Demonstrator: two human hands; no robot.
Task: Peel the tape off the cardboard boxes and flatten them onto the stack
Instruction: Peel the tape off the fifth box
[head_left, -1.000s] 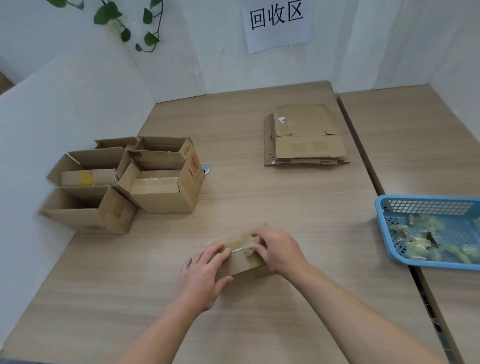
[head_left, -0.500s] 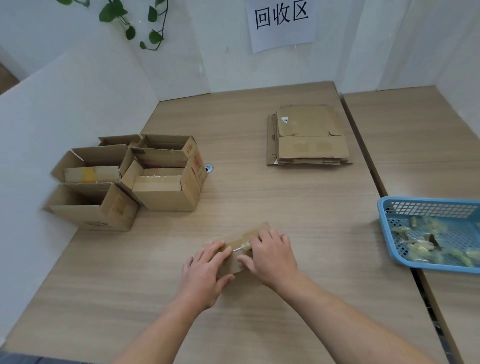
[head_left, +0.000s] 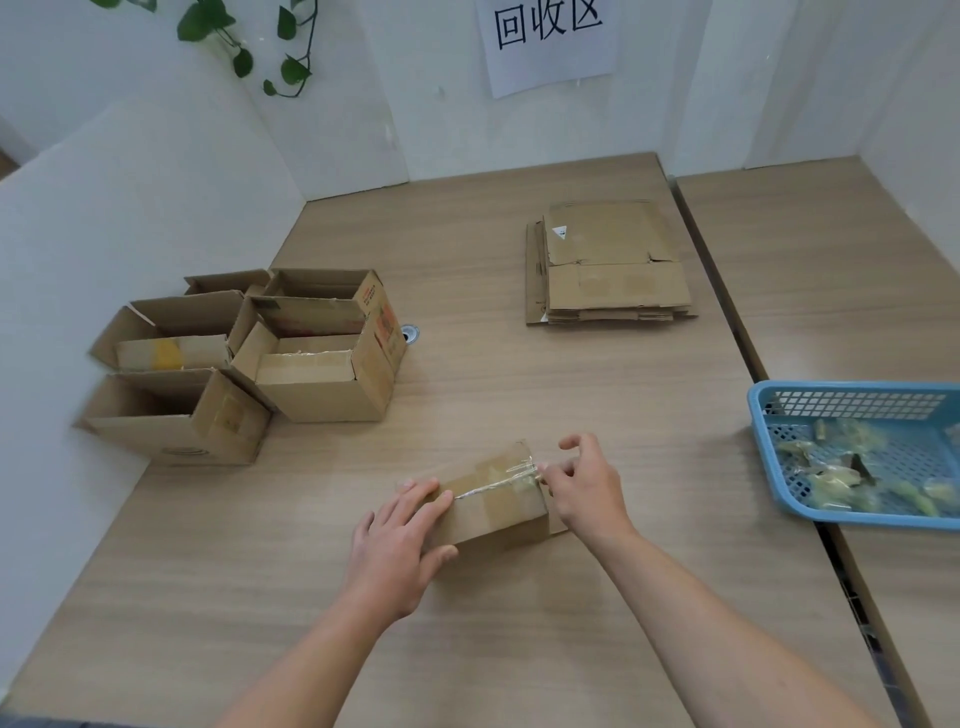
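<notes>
Surface: wooden table (head_left: 519, 389) enclosed by white walls.
Far left: open cardboard boxes (head_left: 249, 364), grouped, touching one another.
Left hand (head_left: 400, 540): lies on the left end of the small box (head_left: 493, 514), fingers straight, pressing down.
Small box: near table edge, between both hands.
Tape (head_left: 498, 486): thin strip partly lifted off the box top.
Right hand (head_left: 587, 488): pinches the tape end at the box's right edge.
Flattened stack (head_left: 613, 265): far side, well apart.
Far right: blue basket (head_left: 857, 405) containing crumpled tape scraps.
</notes>
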